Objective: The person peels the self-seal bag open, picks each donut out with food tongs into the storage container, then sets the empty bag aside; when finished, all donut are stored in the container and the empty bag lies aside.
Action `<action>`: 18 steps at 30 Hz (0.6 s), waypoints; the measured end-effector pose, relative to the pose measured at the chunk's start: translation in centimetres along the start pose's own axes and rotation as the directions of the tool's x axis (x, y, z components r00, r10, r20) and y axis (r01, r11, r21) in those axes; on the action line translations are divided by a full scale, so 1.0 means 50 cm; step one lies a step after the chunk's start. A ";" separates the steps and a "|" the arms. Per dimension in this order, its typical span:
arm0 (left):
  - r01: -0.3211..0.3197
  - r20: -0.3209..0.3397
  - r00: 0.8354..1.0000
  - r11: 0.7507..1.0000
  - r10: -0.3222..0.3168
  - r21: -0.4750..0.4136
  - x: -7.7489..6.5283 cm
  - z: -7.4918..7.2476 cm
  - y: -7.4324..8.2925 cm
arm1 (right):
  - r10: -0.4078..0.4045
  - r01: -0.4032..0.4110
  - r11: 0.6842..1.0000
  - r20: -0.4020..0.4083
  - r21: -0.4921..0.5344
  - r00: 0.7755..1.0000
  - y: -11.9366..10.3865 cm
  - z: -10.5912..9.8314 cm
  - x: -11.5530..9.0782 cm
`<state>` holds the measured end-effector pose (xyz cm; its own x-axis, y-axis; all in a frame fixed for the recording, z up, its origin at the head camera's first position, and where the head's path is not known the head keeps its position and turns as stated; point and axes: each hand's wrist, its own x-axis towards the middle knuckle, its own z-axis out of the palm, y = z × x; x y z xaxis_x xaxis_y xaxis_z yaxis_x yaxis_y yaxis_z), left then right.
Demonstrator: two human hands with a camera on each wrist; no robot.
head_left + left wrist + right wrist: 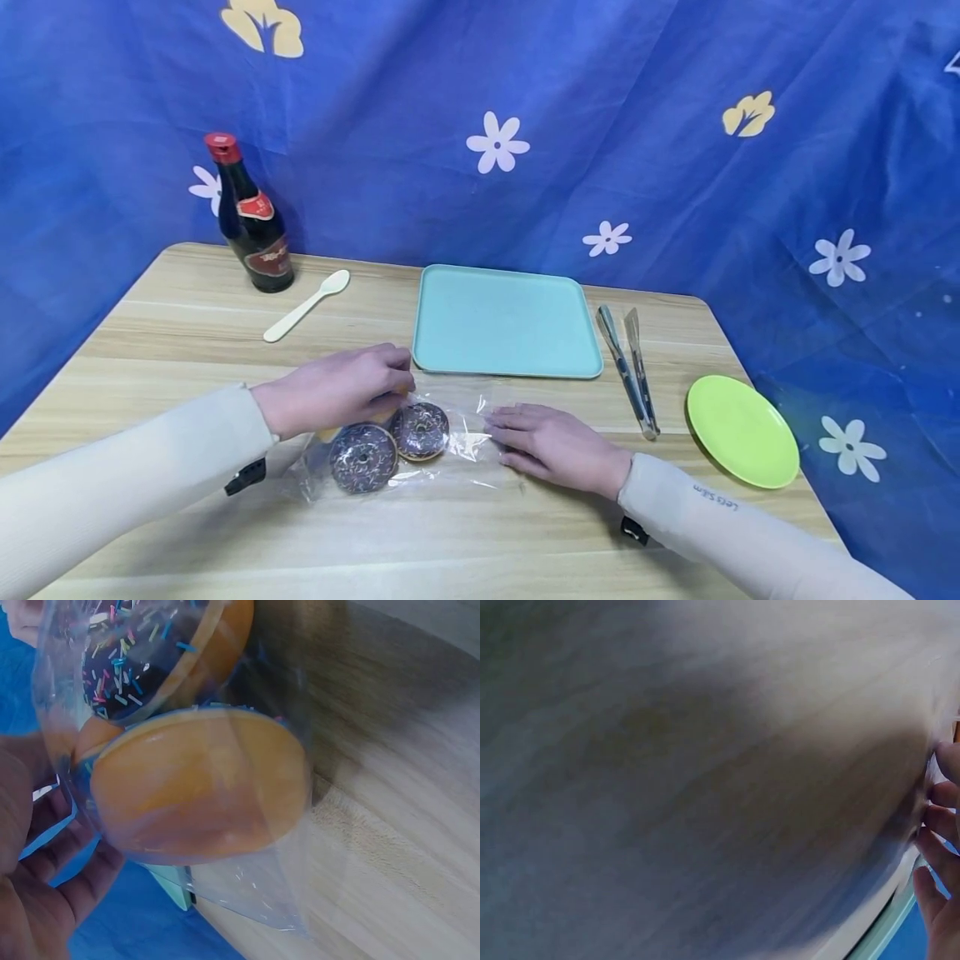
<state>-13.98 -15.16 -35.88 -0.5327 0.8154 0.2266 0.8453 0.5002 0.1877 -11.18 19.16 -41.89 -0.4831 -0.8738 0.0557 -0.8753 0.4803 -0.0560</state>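
A clear plastic bag holds doughnuts with dark icing and coloured sprinkles. Two show plainly in the head view, the left doughnut and the right doughnut. An orange-brown doughnut side faces the left wrist camera through the film. My left hand reaches over the bag and grips its far edge, fingers bent; it partly hides the contents. At the bag's right end, my right hand touches the film with fingers extended. In the right wrist view, only the fingers appear, at the edge.
Behind the bag lies a light blue tray, with metal tongs to its right. A green plate sits by the right table edge. A dark red-capped bottle and a white spoon are at the back left.
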 end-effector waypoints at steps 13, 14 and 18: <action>0.010 -0.032 0.999 1.000 -0.009 0.021 -0.002 -0.003 -0.001 | 0.041 -0.041 0.995 0.005 0.094 0.999 0.001 0.012 -0.003; 0.012 -0.033 0.999 1.000 -0.011 0.021 -0.002 -0.004 -0.001 | 0.038 -0.038 0.995 0.001 0.092 0.999 0.001 0.012 -0.003; 0.011 -0.046 0.999 1.000 -0.011 0.018 -0.002 -0.014 0.002 | 0.028 -0.026 0.996 -0.015 0.089 0.999 0.003 0.012 -0.003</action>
<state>-13.86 -15.43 -35.21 -0.5429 0.7958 0.2682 0.8398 0.5145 0.1734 -11.23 19.32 -42.51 -0.5075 -0.8588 0.0695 -0.8568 0.4946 -0.1456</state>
